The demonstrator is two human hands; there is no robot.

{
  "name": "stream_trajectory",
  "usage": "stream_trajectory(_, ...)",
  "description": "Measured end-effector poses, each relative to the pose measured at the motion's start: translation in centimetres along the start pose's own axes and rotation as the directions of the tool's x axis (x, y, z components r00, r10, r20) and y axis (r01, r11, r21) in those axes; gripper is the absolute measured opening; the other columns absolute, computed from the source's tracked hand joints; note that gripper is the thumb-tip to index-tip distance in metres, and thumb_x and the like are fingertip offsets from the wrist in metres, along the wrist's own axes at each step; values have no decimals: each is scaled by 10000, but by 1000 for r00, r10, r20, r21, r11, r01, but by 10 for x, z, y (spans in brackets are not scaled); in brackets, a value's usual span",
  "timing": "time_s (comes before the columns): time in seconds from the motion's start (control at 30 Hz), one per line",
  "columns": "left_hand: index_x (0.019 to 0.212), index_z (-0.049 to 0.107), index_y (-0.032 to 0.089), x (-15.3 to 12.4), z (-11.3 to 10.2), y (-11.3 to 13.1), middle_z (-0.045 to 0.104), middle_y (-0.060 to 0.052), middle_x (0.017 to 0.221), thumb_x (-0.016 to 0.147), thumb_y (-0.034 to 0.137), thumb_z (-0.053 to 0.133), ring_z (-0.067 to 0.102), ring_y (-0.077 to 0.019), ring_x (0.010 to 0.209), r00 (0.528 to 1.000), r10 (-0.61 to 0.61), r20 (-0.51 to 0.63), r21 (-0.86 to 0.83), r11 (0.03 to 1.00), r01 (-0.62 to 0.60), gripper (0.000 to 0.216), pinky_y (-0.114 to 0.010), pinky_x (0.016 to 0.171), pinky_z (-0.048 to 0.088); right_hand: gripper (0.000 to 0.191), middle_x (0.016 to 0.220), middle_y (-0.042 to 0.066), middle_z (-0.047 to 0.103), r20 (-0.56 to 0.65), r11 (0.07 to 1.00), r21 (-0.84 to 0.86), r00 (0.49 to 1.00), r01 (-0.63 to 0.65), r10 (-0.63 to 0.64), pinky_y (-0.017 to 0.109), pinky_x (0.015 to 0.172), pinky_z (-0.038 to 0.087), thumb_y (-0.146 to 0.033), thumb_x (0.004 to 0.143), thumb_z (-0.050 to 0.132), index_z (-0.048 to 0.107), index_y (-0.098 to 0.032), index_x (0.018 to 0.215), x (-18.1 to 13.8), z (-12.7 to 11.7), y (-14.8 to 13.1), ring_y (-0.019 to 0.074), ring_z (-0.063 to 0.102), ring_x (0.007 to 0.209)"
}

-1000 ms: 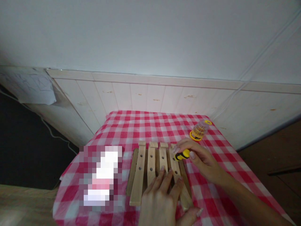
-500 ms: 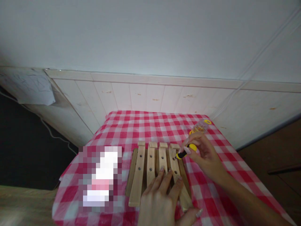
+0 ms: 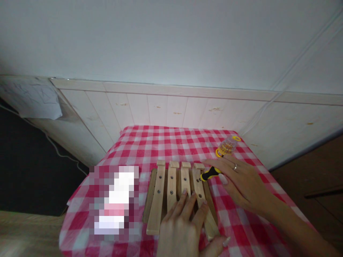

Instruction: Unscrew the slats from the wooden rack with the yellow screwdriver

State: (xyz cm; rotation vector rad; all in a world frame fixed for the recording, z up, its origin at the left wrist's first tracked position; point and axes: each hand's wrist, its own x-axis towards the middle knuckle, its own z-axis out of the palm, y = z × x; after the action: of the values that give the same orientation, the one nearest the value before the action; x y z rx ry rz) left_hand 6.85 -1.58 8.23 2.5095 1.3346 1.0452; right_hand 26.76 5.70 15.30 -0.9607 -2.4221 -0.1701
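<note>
A wooden rack [image 3: 158, 207] of several light slats, each with a raised end block and dark screws, lies on the table. Across its right-hand slats my left hand [image 3: 180, 226] rests flat with the fingers spread. My right hand [image 3: 238, 178] grips a black and yellow screwdriver [image 3: 210, 174] by its handle. The driver is tilted, its tip at the upper screw [image 3: 198, 180] of the rightmost slat. My palm hides the rear of the handle. Just beyond that hand lies a clear plastic bit case [image 3: 227, 145] with yellow ends.
A red and white checked cloth [image 3: 166, 142] covers the table. On the left lies a pixelated white and pink item [image 3: 118, 200]. White wood panelling [image 3: 160, 110] stands directly behind the table. Sheets of paper [image 3: 40, 101] hang at the far left.
My right hand has turned over and shifted slightly right, its back now facing up over the screwdriver handle. The screwdriver tip stays at the same screw. My left hand has not moved.
</note>
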Motion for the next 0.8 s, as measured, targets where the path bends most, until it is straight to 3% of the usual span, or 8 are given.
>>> stream_trajectory(0.1, 1070, 762, 224, 0, -1, 1, 755, -89, 1111, 841, 676, 624, 739, -351, 953, 1000, -12, -18, -5, 1000, 12, 526, -460, 696, 658, 318, 995, 77, 761, 44, 994, 104, 999, -21, 17, 360, 727, 538, -230, 993, 389, 630, -247, 1200, 2, -8, 0, 239, 708, 871)
stream_trajectory(0.23, 1055, 766, 228, 0, -1, 2, 757, -89, 1102, 843, 656, 637, 742, -346, 944, 999, -15, -37, -13, 1000, 15, 494, -453, 688, 659, 235, 809, 49, 745, 77, 982, 157, 992, -109, 98, 305, 591, 495, -338, 998, 455, 666, -237, 1005, 5, -13, 4, 193, 673, 667)
stream_trajectory(0.37, 1064, 763, 234, 0, -1, 2, 758, -84, 1102, 843, 654, 636, 738, -351, 958, 999, -23, -24, -19, 1000, 22, 491, -464, 691, 658, 343, 606, 14, 642, 36, 980, 79, 983, -182, 180, 276, 501, 403, -479, 966, 513, 612, -223, 759, 5, -9, 6, 153, 565, 528)
stream_trajectory(0.53, 1073, 761, 225, -1, 0, 1, 753, -102, 1114, 834, 652, 648, 731, -355, 978, 1000, -14, -1, -11, 1000, 14, 502, -456, 713, 655, 528, 468, -10, 478, -105, 972, -132, 977, -197, 184, 282, 460, 300, -541, 959, 477, 409, -229, 538, 5, -3, 4, 126, 436, 434)
stream_trajectory(0.7, 1070, 763, 226, 0, 0, 2, 753, -102, 1114, 835, 650, 647, 729, -354, 984, 1000, -25, -6, -12, 1000, 25, 499, -450, 714, 656, 534, 467, 17, 534, -115, 936, -262, 971, -235, 211, 292, 481, 315, -492, 980, 430, 463, -223, 520, 3, -1, 5, 146, 494, 448)
stream_trajectory(0.8, 1073, 764, 222, 0, -1, 2, 750, -106, 1120, 825, 650, 657, 729, -357, 982, 1000, -28, 1, -20, 999, 28, 506, -456, 721, 654, 417, 591, 58, 658, -66, 938, -251, 971, -241, 232, 302, 514, 376, -417, 985, 414, 602, -214, 673, 0, 1, 7, 198, 611, 544)
